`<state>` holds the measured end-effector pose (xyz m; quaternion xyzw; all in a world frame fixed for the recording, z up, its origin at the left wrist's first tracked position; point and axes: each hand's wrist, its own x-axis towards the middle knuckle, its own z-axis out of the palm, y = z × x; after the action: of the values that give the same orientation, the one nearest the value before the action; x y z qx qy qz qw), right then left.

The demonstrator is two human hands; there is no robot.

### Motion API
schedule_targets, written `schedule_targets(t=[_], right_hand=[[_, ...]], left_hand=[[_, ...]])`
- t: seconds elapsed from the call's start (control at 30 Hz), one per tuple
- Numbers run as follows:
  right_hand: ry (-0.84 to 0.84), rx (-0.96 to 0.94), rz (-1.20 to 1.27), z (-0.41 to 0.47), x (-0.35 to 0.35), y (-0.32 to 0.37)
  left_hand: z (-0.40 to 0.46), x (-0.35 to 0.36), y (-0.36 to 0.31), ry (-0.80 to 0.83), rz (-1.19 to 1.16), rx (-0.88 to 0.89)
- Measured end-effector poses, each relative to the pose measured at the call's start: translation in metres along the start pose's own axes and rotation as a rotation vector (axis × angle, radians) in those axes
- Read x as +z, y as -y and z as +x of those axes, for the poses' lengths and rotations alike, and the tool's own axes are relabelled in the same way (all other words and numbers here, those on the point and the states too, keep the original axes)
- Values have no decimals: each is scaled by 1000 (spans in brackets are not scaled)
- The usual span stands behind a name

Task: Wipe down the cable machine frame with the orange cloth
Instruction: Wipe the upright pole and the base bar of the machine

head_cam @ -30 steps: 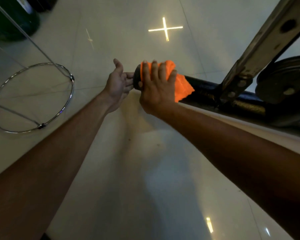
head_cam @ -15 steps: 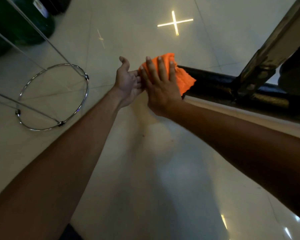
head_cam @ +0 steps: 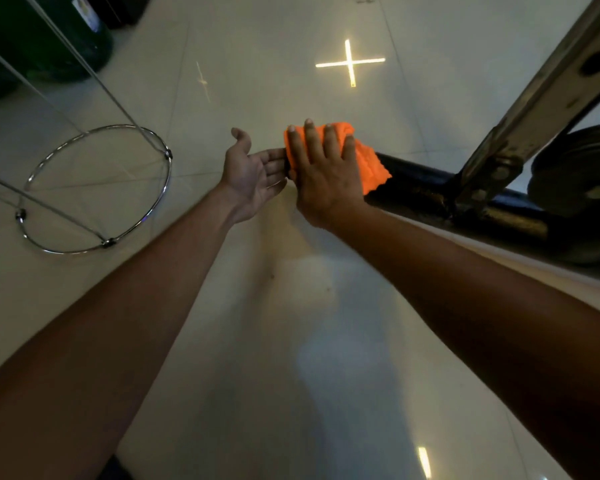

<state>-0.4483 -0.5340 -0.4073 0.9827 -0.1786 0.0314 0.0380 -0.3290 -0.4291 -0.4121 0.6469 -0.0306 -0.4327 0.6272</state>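
One orange cloth pressed flat-fingered by right hand on black frame bar, bar end hidden; left hand open beside it

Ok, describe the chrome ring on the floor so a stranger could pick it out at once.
Start from the pale tiled floor and look left of the open left hand. There lies the chrome ring, a thin shiny hoop with slim rods meeting it. Unlike the dark green container behind it, it is bright, hollow wire.
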Motion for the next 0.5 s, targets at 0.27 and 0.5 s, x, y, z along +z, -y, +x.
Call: schedule_targets(t=[0.27,0.5], right_hand=[[-209,35,66,-76,20,-72],[-216,126,70,-66,24,-64]], left_hand=[[-4,2,2,31,41,60],[-6,35,23,-64,548,502]])
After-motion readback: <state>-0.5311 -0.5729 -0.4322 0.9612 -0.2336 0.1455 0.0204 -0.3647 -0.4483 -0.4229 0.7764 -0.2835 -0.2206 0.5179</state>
